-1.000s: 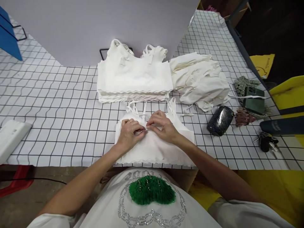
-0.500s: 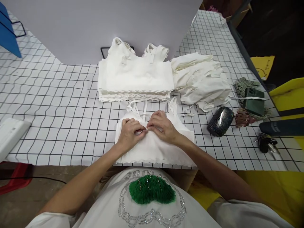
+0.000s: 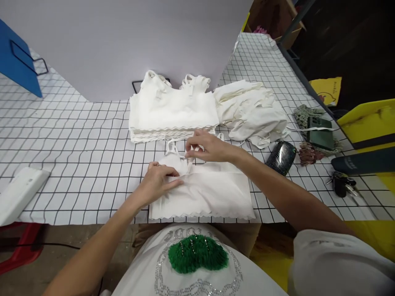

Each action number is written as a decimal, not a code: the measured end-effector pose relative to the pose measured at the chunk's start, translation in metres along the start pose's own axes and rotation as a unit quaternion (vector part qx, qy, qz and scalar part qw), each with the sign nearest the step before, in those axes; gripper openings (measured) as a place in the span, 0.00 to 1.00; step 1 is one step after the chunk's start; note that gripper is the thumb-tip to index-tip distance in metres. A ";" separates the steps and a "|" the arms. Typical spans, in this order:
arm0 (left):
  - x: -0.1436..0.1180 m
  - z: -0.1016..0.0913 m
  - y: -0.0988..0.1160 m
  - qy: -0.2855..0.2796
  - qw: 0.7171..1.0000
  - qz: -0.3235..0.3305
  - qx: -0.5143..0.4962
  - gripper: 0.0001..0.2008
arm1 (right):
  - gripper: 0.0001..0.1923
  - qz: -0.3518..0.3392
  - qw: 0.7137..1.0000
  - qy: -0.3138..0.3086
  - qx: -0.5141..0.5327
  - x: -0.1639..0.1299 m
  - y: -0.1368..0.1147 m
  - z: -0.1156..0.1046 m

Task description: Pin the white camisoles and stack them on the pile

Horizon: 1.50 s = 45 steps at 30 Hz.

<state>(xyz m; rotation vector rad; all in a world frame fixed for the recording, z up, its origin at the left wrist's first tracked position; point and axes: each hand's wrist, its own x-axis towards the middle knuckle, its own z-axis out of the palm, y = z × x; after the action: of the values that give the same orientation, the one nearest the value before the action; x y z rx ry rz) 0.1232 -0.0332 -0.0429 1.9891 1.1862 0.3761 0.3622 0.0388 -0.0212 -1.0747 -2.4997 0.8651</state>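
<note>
Fingers of left hand (image 3: 159, 181) press soft white scallop-hemmed top (image 3: 203, 193); right hand (image 3: 206, 147) fingers pinch thin strap (image 3: 189, 160).

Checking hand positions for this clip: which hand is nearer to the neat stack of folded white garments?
Right. The right hand hovers just below the stack, by its front edge; the left hand rests lower down on the single white garment.

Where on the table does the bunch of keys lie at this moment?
In the head view, the bunch of keys lies far right on the checked table, near its front edge, just below a long dark case and right of the shiny black pouch.
</note>
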 end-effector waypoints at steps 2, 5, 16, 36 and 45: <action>-0.004 -0.012 -0.005 -0.015 1.000 -0.019 0.013 0.11 | 0.10 0.002 1.000 0.014 0.016 0.018 0.004 -0.003; -0.003 -0.022 -0.014 -0.033 0.998 -0.042 0.026 0.13 | 0.06 -0.006 0.998 0.053 0.018 0.031 0.011 0.003; -0.017 -0.021 -0.030 0.062 0.997 -0.050 0.013 0.12 | 0.13 0.085 0.944 0.283 -0.146 -0.131 -0.010 0.048; 0.107 -0.030 -0.007 0.162 0.986 -0.029 0.040 0.08 | 0.15 0.181 0.869 0.360 -0.287 -0.195 -0.005 0.084; -0.007 -0.039 -0.025 0.180 0.970 -0.149 0.070 0.18 | 0.16 0.261 0.874 0.338 -0.231 -0.204 -0.028 0.089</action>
<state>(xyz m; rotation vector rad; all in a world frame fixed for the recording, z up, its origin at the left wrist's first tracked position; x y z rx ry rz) 0.0810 -0.0142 -0.0348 1.8676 1.7587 0.5240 0.4437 -0.1626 -0.0777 -1.8663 -1.8513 -0.0731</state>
